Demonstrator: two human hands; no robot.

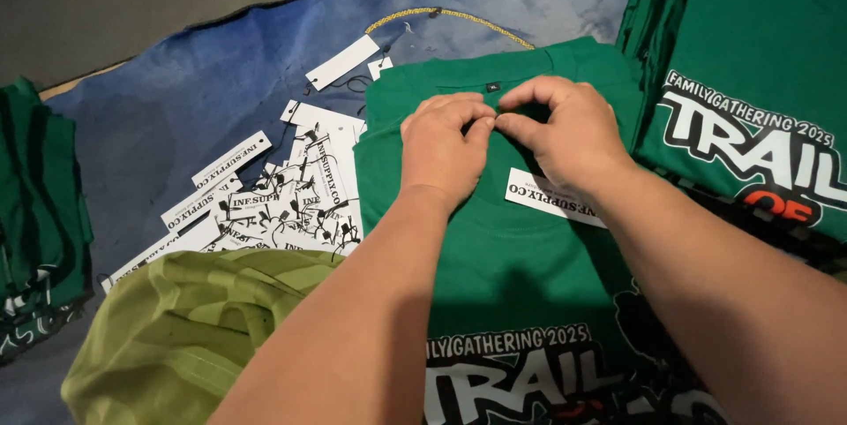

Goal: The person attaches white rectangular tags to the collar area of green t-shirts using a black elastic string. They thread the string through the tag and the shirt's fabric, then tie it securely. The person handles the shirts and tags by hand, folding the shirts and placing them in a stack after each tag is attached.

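Below the collar of the green shirt (pixel 520 257), the left hand (pixel 441 147) and right hand (pixel 565 129) are pinching the cloth with fingers pressed together, beside a white tag (pixel 547 195).

The left hand (pixel 441 147) and right hand (pixel 565 129) cover the collar of the shirt (pixel 520 257), so whatever the fingertips pinch there cannot be told. The right wrist hides part of a white tag (pixel 540 194). The shirt's print runs off the bottom edge. The stack (pixel 750 81) at right is cut by the top and right edges, the green pile (pixel 40 187) by the left. The tag heap (pixel 265 204) slips partly under an olive cloth (pixel 185 328).
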